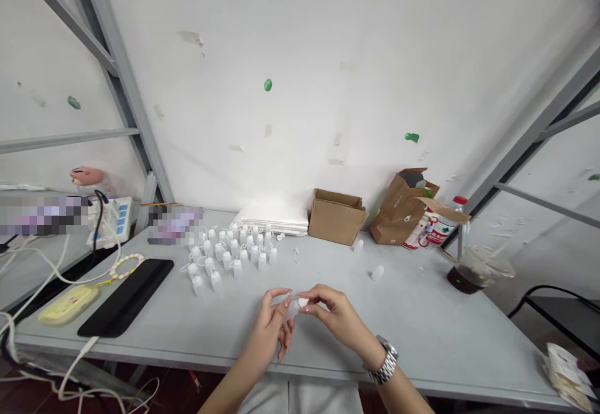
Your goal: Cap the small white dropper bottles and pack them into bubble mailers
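Observation:
Near the front edge of the grey table, my left hand (273, 323) grips the body of a small translucent squeeze bottle (291, 309), which lies tilted between my hands. My right hand (330, 311) pinches the white cap (302, 302) at the bottle's upper end; whether the cap is fully seated I cannot tell. Beyond my hands to the left stands a group of several similar white bottles (227, 259), many with looped cap straps. Two more small bottles are apart on the right, one bottle (377, 272) nearer and another bottle (359, 246) farther back. A loose cap (295, 254) lies between.
Against the wall are a white stack (274, 219), an open cardboard box (336, 217) and a brown paper bag (398, 211). A plastic cup of dark drink (469, 274) stands right. On the left lie a black phone (126, 297), a yellow case (69, 305) and white cables.

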`<state>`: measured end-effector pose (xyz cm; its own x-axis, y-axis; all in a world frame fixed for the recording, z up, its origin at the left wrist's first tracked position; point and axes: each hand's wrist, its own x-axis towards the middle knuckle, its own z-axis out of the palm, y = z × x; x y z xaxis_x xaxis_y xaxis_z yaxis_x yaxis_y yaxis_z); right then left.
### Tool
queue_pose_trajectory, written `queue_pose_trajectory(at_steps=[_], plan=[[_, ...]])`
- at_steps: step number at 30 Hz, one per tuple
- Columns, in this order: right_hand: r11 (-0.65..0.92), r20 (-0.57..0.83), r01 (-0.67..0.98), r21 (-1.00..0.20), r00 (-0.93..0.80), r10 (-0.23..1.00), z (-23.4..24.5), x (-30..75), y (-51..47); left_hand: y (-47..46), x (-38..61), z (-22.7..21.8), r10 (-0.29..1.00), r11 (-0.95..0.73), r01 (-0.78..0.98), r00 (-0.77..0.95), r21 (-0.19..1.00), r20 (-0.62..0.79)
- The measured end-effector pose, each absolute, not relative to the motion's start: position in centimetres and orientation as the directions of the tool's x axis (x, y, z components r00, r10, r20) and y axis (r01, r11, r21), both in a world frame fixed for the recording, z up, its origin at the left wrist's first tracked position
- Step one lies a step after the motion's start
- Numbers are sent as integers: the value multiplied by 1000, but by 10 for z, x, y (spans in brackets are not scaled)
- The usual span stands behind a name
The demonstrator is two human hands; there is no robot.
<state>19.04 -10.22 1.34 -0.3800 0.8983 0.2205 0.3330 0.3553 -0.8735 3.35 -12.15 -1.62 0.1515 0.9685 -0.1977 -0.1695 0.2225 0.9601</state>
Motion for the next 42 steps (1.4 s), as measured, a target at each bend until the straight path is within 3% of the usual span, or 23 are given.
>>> queue_pose_trajectory(at_steps=[7, 13, 19, 26, 31, 37, 42], plan=[[350, 216, 519, -780, -302, 929, 18, 183, -101, -131, 37, -15, 989, 120, -106, 95, 987, -111], [395, 217, 344, -852, -454, 864, 25, 185, -98, -132, 34, -15, 980, 191, -141, 87, 971, -180], [354, 213, 537, -765, -307, 927, 18, 180, -98, -131, 35, -18, 994, 80, -57, 83, 995, -75], [463, 232, 429, -776, -488, 841, 23, 189, -98, -129, 30, -18, 977, 193, -110, 113, 975, -181], [432, 244, 524, -734, -389, 888, 17, 186, -100, -130, 33, -19, 995, 65, -15, 78, 998, -64], [503, 266, 420, -756, -505, 821, 21, 187, -103, -130, 34, -20, 989, 97, -39, 114, 995, -92], [509, 349, 492, -707, -383, 855, 2, 176, -105, -127, 34, -22, 995, -63, 106, 89, 992, 53]])
